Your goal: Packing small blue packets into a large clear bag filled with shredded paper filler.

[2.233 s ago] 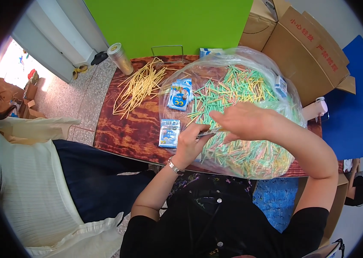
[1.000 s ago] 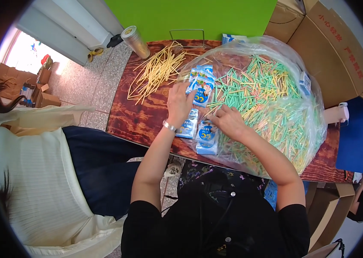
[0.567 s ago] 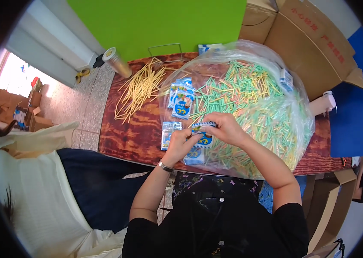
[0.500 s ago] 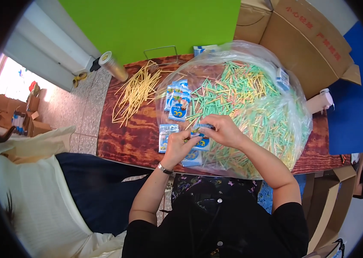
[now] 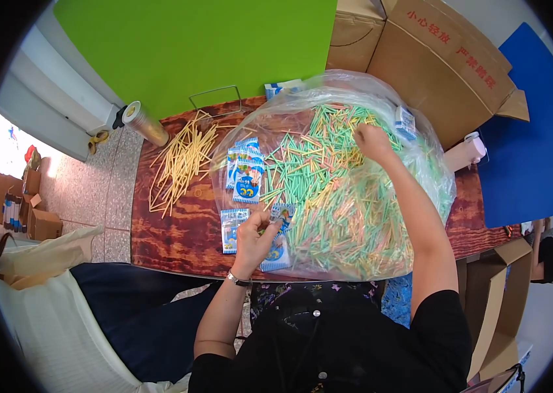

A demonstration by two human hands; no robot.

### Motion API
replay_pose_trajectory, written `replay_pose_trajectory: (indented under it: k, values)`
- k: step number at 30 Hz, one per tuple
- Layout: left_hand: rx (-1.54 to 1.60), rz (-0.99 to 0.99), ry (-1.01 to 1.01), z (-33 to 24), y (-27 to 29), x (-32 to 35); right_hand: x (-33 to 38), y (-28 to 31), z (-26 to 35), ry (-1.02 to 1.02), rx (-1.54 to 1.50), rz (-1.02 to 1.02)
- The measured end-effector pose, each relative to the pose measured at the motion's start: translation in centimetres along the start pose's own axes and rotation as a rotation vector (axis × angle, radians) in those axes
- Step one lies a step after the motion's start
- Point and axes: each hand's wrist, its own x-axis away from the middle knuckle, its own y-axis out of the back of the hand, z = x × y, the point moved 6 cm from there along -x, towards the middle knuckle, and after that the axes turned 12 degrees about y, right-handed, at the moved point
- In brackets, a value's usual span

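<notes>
1. We hold a small blue-and-white packet (image 5: 281, 213) in our left hand (image 5: 255, 234), fingers pinched narrowly on it, near the front edge of the wooden bench (image 5: 178, 239). Keeping that pinch light and on the packet's edge would, in our judgement, leave its mouth free.

2. Our right hand (image 5: 373, 141) reaches far across the clear plastic bag (image 5: 348, 190) spread open on the bench and dips into the heap of green, yellow and orange sticks (image 5: 342, 196). Its fingers are curled down among the sticks; we cannot tell whether they have closed on any.

3. To do this well, we judge it best to lift only a few sticks, lined up the same way, so that they do not fan out or snag the plastic.

4. The sticks lie under and all around the right fingers, well apart from the left fingers and the packet they hold.

5. Another packet (image 5: 278, 255) lies flat just beside the left hand, one more (image 5: 231, 229) to its left, and a small stack of packets (image 5: 245, 173) lies farther up on the plastic.

6. A separate spread of pale yellow sticks (image 5: 181, 164) lies on the bare wood to the left, near a roll of tape (image 5: 142, 121); cardboard boxes (image 5: 440, 59) stand behind the bench.
</notes>
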Motion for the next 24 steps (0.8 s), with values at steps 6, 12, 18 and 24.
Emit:
replay_pose_trajectory:
  k: [6,12,18,24]
  values:
    - [-0.018,-0.007,0.018,0.7,0.6,-0.1,0.4,-3.7,-2.2,-0.265,0.043,0.545]
    - [0.051,0.056,0.052,-0.8,-1.0,0.0,-0.8,-4.8,-2.6,-0.125,0.053,0.511]
    - [0.016,0.066,0.043,-1.8,-1.0,0.8,0.2,-6.0,-2.6,-0.039,-0.048,0.332]
    - [-0.009,0.019,0.004,-1.7,-0.4,1.1,0.3,-4.0,-3.3,-0.013,-0.138,0.216]
